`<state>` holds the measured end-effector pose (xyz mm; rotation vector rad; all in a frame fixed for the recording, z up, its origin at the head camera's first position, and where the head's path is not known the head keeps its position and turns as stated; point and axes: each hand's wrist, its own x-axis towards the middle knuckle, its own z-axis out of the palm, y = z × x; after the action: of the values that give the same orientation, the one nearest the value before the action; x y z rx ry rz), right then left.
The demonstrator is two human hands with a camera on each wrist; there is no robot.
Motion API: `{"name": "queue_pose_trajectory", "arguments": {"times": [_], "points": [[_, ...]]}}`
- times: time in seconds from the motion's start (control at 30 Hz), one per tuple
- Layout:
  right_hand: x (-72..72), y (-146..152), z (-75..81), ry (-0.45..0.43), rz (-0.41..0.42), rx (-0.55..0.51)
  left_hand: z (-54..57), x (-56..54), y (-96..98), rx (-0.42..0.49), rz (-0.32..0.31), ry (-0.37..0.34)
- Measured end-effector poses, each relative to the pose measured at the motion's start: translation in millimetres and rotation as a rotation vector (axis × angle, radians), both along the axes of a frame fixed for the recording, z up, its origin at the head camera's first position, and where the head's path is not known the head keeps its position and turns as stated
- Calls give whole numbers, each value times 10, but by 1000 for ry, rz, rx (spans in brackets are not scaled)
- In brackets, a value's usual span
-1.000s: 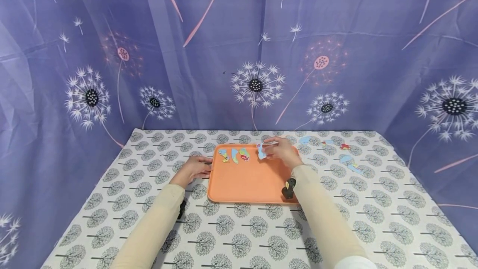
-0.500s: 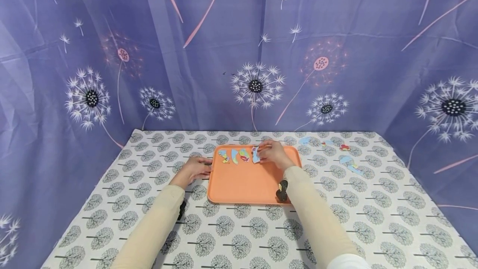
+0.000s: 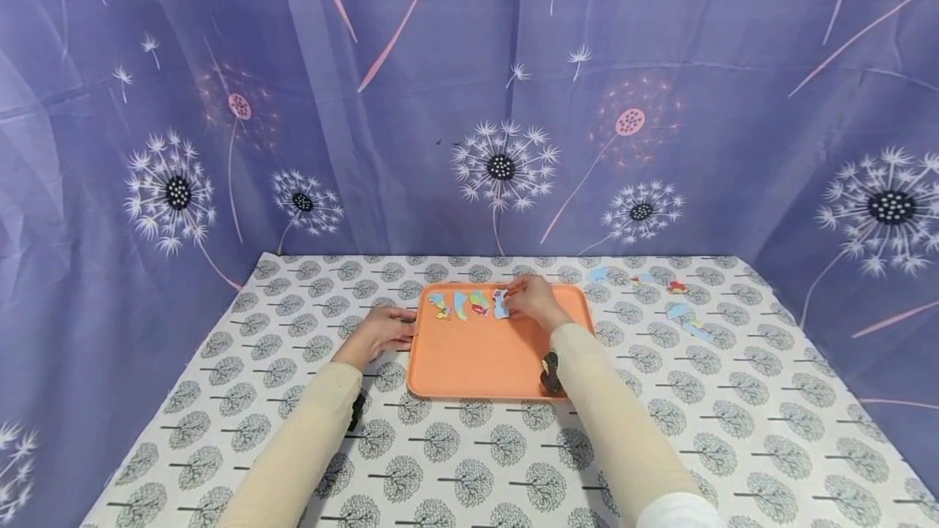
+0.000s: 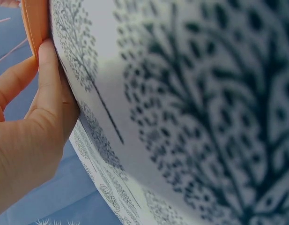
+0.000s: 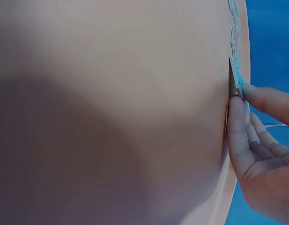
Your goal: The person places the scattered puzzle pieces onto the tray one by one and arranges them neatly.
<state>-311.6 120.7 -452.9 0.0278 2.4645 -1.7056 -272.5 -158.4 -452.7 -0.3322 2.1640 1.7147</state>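
Note:
My right hand [image 3: 534, 301] is over the far side of the orange tray [image 3: 469, 357]. It pinches a light blue puzzle piece [image 3: 500, 305] between thumb and fingers; in the right wrist view the piece [image 5: 234, 82] is tilted, one edge close to the tray surface. To its left three flat, colourful puzzle pieces lie in a row: a yellow-and-blue one [image 3: 439, 305], a narrow blue one [image 3: 460, 306] and a green-and-red one [image 3: 479, 304]. At the tray's left edge my left hand [image 3: 381, 335] grips the rim, thumb and fingers meeting the orange edge [image 4: 36, 23].
More pieces lie on the tree-print tablecloth [image 3: 469, 479] to the right of the tray: a blue one [image 3: 598, 275], a red one [image 3: 677, 288] and a blue-and-yellow one [image 3: 697, 330] among them. A purple dandelion curtain [image 3: 411, 145] hangs behind the table.
My right hand has moved left and lowered the blue piece to the right end of the row, beside the green-and-red one. My left hand has stayed at the tray's rim.

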Motion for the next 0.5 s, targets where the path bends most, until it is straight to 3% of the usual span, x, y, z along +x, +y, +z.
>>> {"name": "queue_pose_trajectory", "arguments": {"times": [0.2,0.5], "points": [[-11,-12,-4,-3,-18,96,-10,-1,-5,7,-1,-5],[-11,-21,-8,6,-28,148,2,-10,-7,13,-3,-2]]}}
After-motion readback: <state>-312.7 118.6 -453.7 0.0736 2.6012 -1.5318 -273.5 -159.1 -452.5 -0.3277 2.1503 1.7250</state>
